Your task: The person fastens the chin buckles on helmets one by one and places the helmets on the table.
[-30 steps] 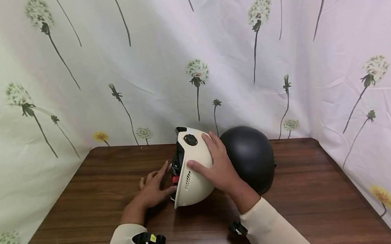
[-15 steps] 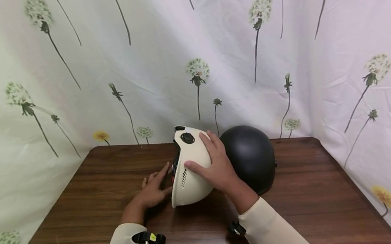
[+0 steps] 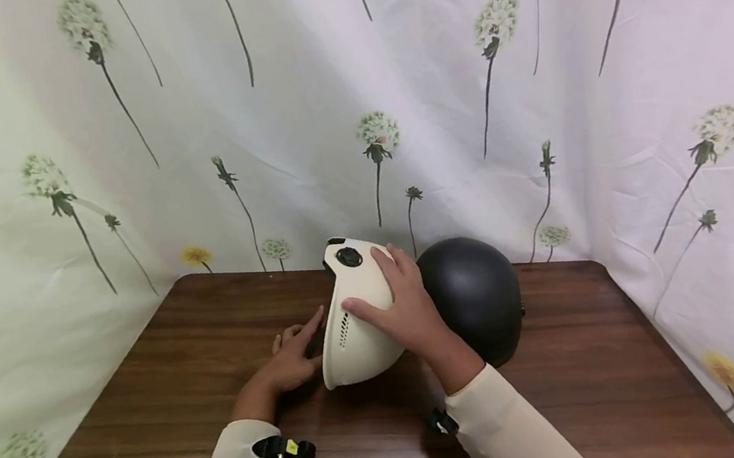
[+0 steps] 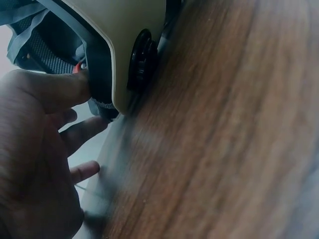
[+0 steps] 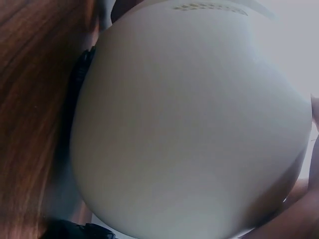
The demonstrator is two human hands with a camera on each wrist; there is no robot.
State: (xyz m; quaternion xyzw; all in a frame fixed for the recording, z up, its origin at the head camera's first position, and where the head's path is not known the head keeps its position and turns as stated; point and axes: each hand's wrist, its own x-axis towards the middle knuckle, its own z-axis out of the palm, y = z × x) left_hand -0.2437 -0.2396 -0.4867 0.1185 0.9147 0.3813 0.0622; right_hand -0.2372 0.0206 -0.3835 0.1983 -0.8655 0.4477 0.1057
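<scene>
A cream half-shell helmet [image 3: 365,356] is tilted on its side over the table, its open side facing left. My right hand [image 3: 408,311] holds the shell from above, thumb and fingers spread around it. On the open side, my left hand [image 3: 289,363] touches the helmet with thumb and fingertips, fingers mostly extended. The left wrist view shows the thumb [image 4: 62,91] against the dark inner edge, near a red piece [image 4: 77,66] and a grey strap [image 4: 27,37]. A round black knob [image 3: 348,257] sits on the helmet's side. Most of the lining is hidden in the head view.
A matte black helmet [image 3: 478,295] rests dome up, just right of the cream one and partly behind my right hand. Both stand on a brown wooden table [image 3: 170,382]. A white cloth with dandelion prints [image 3: 294,114] hangs behind the table and along its sides.
The cream helmet has turned slightly, its rim shifting left; the inside and red piece seen earlier in the head view are now hidden. Both hands stay on it.
</scene>
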